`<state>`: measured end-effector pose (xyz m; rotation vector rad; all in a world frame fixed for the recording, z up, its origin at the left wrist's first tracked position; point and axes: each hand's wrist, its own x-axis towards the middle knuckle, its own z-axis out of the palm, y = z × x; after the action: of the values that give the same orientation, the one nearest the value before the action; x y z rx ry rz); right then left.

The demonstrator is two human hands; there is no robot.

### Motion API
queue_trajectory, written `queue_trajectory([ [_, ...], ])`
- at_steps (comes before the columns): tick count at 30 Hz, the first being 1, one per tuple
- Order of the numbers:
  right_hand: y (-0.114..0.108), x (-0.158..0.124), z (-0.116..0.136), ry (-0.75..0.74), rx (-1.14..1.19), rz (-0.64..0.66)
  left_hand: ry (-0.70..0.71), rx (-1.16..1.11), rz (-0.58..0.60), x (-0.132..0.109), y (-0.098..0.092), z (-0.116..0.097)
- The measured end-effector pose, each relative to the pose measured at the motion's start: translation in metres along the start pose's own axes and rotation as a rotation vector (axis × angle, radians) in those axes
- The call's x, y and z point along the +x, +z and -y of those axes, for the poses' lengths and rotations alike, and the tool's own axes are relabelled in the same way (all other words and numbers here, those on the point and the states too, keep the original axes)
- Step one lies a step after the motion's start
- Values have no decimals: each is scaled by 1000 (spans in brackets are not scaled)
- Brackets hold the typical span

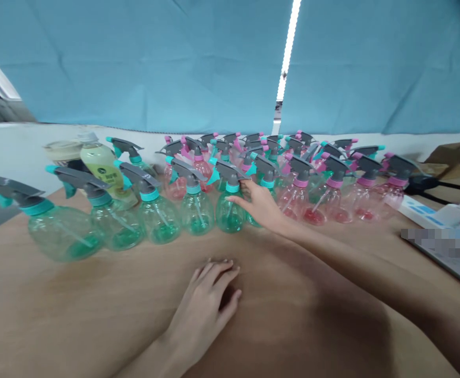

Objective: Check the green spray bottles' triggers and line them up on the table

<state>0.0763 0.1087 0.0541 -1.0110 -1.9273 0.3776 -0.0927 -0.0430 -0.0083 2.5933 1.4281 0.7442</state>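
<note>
My right hand [259,203] reaches to the front row of spray bottles, its thumb and fingers around the side of a green spray bottle [230,212] with a grey and teal head. The thumb lies near that bottle's collar; part of the fingers is hidden behind it. Resting on the wooden table [96,310], my left hand [206,304] has its fingers slightly curled and apart, with nothing in it. Several green bottles stand to the left, among them one green bottle [197,210] beside the touched one. Pink bottles [314,205] stand to the right.
More pink and green spray bottles fill the rows behind. A yellowish bottle [106,165] and a lidded container [62,152] stand at the back left. On the right are a white power strip [422,211], cables and a flat device [450,252]. A blue cloth [214,68] hangs behind.
</note>
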Motion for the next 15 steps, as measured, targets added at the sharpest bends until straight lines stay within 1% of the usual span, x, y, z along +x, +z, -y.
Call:
queue_trajectory([
  [11, 5, 6, -2, 6, 49, -10, -37, -31, -19, 1, -1, 0],
  [15, 4, 1, -2, 4, 91, -2, -44, -43, -40, 0, 1, 4],
])
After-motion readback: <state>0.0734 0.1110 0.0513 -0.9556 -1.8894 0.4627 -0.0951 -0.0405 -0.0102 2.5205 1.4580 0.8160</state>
